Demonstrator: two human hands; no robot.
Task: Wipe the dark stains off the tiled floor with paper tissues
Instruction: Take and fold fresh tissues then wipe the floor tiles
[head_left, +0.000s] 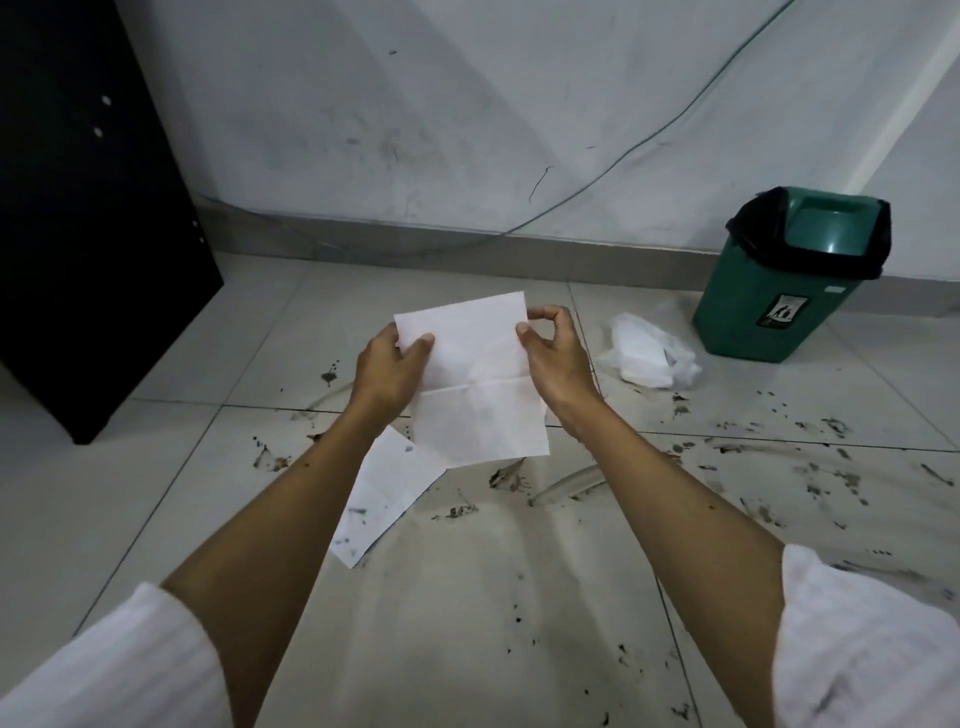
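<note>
I hold a clean white paper tissue (475, 384) unfolded in the air above the floor. My left hand (389, 371) pinches its upper left edge with the thumb on top. At the upper right edge, my right hand (553, 358) pinches it between thumb and fingers. A second tissue (384, 491), marked with dark smears, lies flat on the tiled floor (156, 493) below my left forearm. Dark stains (810, 467) and splatter spread over the tiles, thickest to the right, with smaller spots (328, 375) to the left.
A green swing-lid bin (784, 275) with a black liner stands at the right by the wall. A plastic pack of tissues (647, 353) lies beside it. A black cabinet (88, 208) fills the left. A thin cable (644, 140) runs down the wall.
</note>
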